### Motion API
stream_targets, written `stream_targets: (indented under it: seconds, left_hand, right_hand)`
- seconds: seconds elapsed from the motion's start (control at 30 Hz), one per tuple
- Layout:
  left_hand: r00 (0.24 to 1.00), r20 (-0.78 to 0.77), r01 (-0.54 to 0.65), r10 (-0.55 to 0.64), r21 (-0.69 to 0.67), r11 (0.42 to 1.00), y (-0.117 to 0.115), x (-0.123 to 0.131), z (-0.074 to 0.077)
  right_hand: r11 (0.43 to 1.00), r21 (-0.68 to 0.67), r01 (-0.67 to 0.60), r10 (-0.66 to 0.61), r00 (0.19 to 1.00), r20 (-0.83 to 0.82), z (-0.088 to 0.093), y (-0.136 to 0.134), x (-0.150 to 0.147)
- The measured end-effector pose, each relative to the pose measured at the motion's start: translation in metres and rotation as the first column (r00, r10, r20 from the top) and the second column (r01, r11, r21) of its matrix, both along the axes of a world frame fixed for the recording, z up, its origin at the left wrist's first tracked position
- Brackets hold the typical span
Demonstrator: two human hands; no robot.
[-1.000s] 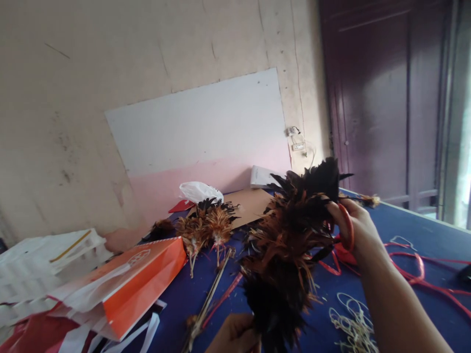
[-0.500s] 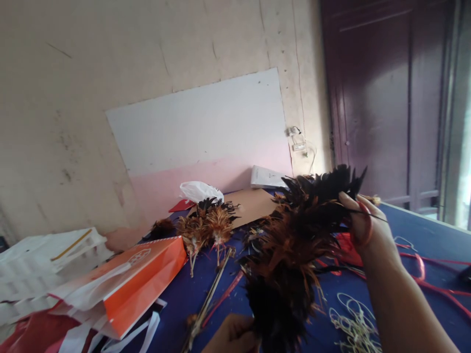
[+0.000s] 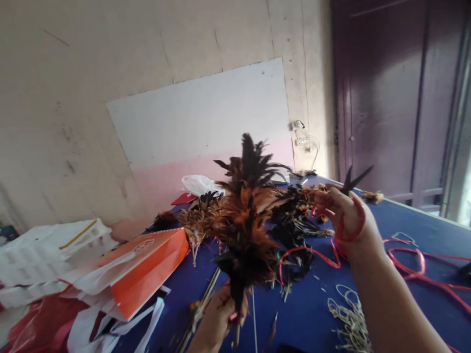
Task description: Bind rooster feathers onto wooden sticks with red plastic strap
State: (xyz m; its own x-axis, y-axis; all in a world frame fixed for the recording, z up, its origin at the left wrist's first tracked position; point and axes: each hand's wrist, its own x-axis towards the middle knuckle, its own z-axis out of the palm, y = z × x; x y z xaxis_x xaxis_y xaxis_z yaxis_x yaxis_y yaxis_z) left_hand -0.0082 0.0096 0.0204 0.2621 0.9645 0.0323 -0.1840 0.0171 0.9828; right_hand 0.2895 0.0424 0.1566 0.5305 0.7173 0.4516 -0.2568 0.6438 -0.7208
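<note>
A feather duster (image 3: 246,215) with black and rust-brown feathers stands nearly upright in the lower middle. My left hand (image 3: 221,314) is closed around the base of its stick, where a bit of pink shows. Off to the right, my right hand (image 3: 348,220) has its fingers through the red handles of a pair of scissors (image 3: 353,182). The dark blades point up and are spread apart, away from the duster. Behind the duster, loose black and brown feathers (image 3: 294,215) lie on the blue table (image 3: 312,304).
An orange and white bag (image 3: 147,269) lies at the left, near white packaging (image 3: 47,260). More feather bunches (image 3: 196,220) rest in front of a white plastic bag (image 3: 200,184). Red plastic strip (image 3: 405,267) and tangled pale string (image 3: 349,318) lie at the right.
The duster has swung from leaning right to nearly upright. My right hand has come off its feathers, and the scissors' blades now show. My left hand has risen slightly.
</note>
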Motion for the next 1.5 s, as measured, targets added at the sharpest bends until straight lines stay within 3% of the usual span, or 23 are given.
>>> stream_targets:
  seconds: [0.07,0.13,0.23,0.3,0.37,0.57,0.77,0.87,1.0,1.23,1.5]
  left_hand:
    - [0.992,0.120,-0.024,0.027,-0.023,0.999,0.000,-0.002,0.003]
    - [0.976,0.217,-0.017,0.023,-0.025,1.000,0.000,-0.003,0.007]
    - [0.948,0.317,-0.018,0.015,0.004,1.000,0.002,-0.005,0.012]
    - [0.933,0.360,-0.020,0.010,0.025,0.999,0.002,-0.006,0.013]
    - [0.921,0.389,-0.018,0.001,0.039,0.999,0.003,-0.007,0.012]
    - [0.903,0.430,-0.030,0.018,0.022,0.999,0.003,-0.008,0.009]
    - [0.889,0.457,-0.011,-0.004,0.030,0.999,0.001,-0.006,0.010]
    - [0.878,0.477,0.005,-0.027,0.047,0.999,0.001,-0.003,0.011]
    - [0.898,0.438,0.015,-0.026,0.029,0.999,0.001,0.002,0.008]
    - [0.941,0.337,0.019,0.036,-0.160,0.987,-0.002,0.010,-0.001]
    - [0.958,0.287,0.032,0.021,-0.180,0.983,-0.006,0.014,0.003]
  right_hand:
    - [0.996,-0.079,-0.027,0.036,0.992,0.121,0.001,-0.004,-0.014]
    - [0.986,-0.161,-0.048,0.103,0.931,0.350,0.000,-0.008,-0.029]
    - [0.974,-0.222,-0.037,0.191,0.653,0.732,-0.006,-0.012,-0.050]
    - [0.978,-0.208,-0.006,0.188,0.453,0.871,-0.012,-0.012,-0.062]
    - [0.979,-0.205,-0.006,0.192,0.378,0.906,-0.018,-0.011,-0.075]
    - [0.951,-0.296,-0.091,0.307,0.395,0.866,-0.041,-0.015,-0.111]
    - [0.926,-0.369,-0.080,0.353,0.528,0.772,-0.099,-0.030,-0.118]
    - [0.926,-0.377,-0.010,0.328,0.518,0.790,-0.121,-0.033,-0.120]
    - [0.947,-0.322,0.021,0.271,0.492,0.828,-0.120,-0.039,-0.124]
    - [0.944,-0.330,-0.015,0.280,0.569,0.774,-0.109,-0.048,-0.123]
    - [0.922,-0.386,0.024,0.298,0.592,0.749,-0.108,-0.046,-0.118]
